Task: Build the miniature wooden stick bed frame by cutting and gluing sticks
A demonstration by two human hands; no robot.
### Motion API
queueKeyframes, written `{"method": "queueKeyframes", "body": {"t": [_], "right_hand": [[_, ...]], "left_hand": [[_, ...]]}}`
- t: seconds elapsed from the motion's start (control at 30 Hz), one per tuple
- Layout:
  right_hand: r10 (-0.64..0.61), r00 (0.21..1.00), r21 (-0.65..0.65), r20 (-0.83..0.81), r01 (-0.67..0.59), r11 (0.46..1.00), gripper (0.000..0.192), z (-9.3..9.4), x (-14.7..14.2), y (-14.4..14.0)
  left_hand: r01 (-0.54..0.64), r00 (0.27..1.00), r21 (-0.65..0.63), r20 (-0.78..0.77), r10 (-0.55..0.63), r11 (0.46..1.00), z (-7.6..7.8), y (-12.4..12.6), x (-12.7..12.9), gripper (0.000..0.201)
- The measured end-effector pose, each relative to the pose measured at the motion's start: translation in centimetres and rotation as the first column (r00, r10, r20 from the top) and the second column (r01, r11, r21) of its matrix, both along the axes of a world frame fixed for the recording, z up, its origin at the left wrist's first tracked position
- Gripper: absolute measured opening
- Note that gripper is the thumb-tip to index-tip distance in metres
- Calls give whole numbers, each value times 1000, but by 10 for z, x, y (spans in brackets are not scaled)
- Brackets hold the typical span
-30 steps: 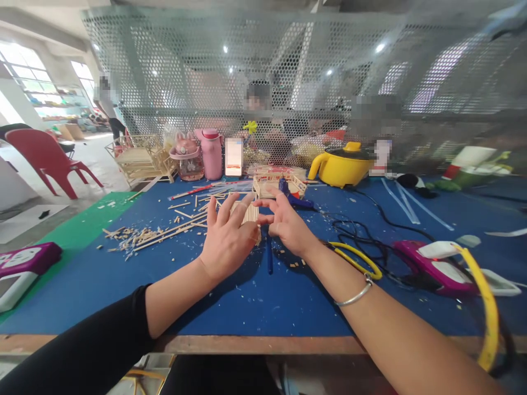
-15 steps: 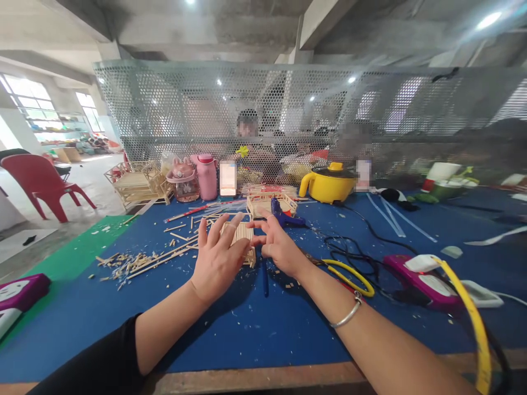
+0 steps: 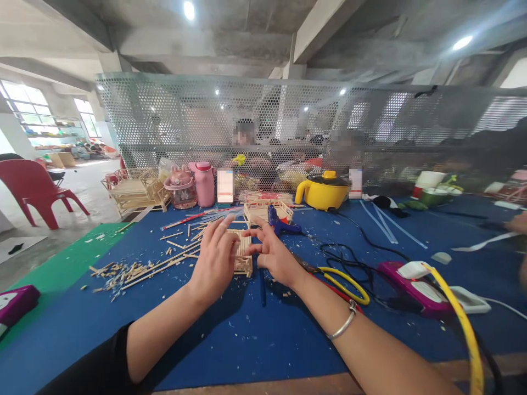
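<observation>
My left hand [image 3: 214, 263] is beside a small piece built of thin wooden sticks [image 3: 244, 248], at its left side. Its thumb and forefinger come together in a pinch, and what lies between them, if anything, is too small to make out. My right hand [image 3: 276, 255] hovers at the piece's right side, fingers bent and apart, with nothing visible in them. Just behind it lies a blue glue gun [image 3: 284, 225]. A dark blue slender tool [image 3: 262, 288] rests below the right hand. Behind the piece is a larger tray-like stick frame [image 3: 255, 211].
Stick offcuts [image 3: 119, 274] and long sticks [image 3: 164, 266] lie to the left. Yellow-and-red-handled pliers [image 3: 349, 282], black cables [image 3: 343, 255] and a purple power strip [image 3: 415, 285] are at the right. A pink flask [image 3: 203, 186], a phone [image 3: 225, 186] and a yellow pot [image 3: 327, 193] stand behind.
My left hand's spread fingers have drawn in to a pinch and turned more upright. My right hand stays by the piece with its fingers slightly shifted. The camera view has tilted up slightly.
</observation>
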State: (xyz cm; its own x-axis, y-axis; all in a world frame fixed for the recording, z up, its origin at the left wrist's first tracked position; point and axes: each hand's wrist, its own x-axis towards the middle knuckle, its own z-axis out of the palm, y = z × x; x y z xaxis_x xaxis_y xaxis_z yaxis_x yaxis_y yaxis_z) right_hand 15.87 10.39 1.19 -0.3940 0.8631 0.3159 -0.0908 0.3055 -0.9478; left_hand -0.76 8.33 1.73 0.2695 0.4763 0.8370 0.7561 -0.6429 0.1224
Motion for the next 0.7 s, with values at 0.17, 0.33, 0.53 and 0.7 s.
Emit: {"method": "queueKeyframes", "body": {"t": [0.17,0.33,0.53,0.7], "right_hand": [[-345,905,268,249,278,923,74,3,15,7],[-672,606,415,425,530,740,45,12,47,40],[-720,184,587,669,464,664,49,11,61,89],[-681,37,642,731,301,705,49,4,68,102]], "left_hand": [[-33,975,-296,201,96,955,26,14,-31,15],[-44,924,-311,349,158,949,12,31,-68,29],[182,973,-240,183,-140,953,-19,30,-75,34],[300,951,-337,182,-251,892,-22,26,-72,29]]}}
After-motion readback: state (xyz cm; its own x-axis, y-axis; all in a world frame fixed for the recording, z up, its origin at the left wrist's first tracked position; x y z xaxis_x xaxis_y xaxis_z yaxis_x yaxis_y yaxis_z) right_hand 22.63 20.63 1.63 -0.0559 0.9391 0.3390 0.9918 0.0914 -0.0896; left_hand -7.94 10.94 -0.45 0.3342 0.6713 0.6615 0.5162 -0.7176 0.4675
